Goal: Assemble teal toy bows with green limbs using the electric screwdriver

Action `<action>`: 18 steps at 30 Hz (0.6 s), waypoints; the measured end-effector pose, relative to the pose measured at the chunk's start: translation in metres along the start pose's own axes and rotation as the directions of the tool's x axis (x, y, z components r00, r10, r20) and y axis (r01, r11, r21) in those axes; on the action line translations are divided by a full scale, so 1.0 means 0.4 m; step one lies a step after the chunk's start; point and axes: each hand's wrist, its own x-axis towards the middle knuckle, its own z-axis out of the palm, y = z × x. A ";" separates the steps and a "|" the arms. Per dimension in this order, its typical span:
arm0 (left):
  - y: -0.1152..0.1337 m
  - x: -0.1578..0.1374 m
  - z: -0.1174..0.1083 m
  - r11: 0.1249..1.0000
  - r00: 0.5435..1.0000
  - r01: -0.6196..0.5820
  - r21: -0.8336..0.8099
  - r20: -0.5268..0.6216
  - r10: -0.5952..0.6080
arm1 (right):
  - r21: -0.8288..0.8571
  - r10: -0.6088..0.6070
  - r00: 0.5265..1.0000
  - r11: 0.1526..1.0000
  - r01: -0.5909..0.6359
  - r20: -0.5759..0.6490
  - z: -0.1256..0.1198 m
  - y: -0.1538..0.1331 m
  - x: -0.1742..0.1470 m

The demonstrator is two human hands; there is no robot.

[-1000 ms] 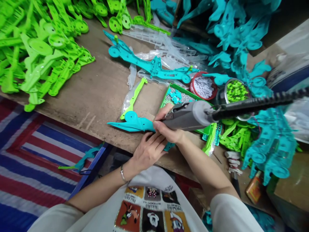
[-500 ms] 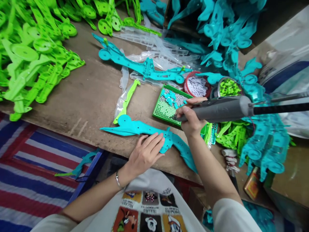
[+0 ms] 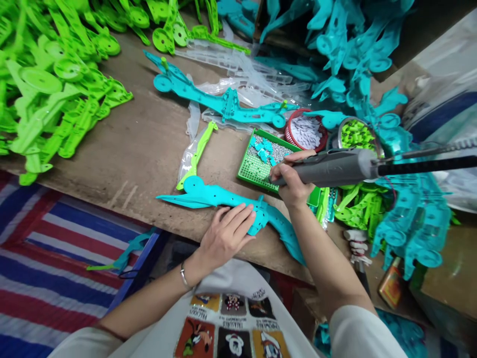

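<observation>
A turquoise plastic toy-bow half (image 3: 208,195) lies along the front edge of the workbench. My left hand (image 3: 228,231) rests on its middle, fingers stretched out flat over the plastic. Wrapped round a grey electric screwdriver (image 3: 335,166) is my right hand (image 3: 294,181); the tool lies nearly level, its cable end to the right and its tip toward the green tray (image 3: 253,174). In that tray are many small silver screws (image 3: 281,151) and several turquoise bits (image 3: 264,149). The screwdriver's tip is partly hidden by my fingers.
A second turquoise bow piece (image 3: 212,102) lies farther back. Lime-green parts (image 3: 63,84) are heaped at left, turquoise parts (image 3: 346,40) at the back right. A red basket (image 3: 294,139) holds pale pieces. A metal bowl (image 3: 341,132) holds small green ones. A lime strip (image 3: 197,156) lies near the bow half.
My right hand and the screwdriver have shifted slightly left over the tray. My left hand stays on the bow half; the whole view has drifted a little.
</observation>
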 end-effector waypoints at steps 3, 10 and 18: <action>0.000 0.000 -0.001 1.000 1.000 0.000 -0.001 0.003 0.000 | 0.041 -0.042 0.999 0.998 0.042 0.010 0.006 -0.026 0.006; -0.002 -0.003 0.001 0.998 0.998 0.043 -0.045 0.044 -0.041 | 0.177 -0.053 0.988 0.984 0.028 0.142 0.110 -0.150 -0.031; -0.004 -0.005 0.002 0.996 0.998 0.066 -0.064 0.011 -0.066 | 0.125 0.112 0.919 0.978 -0.170 0.377 0.193 -0.081 -0.106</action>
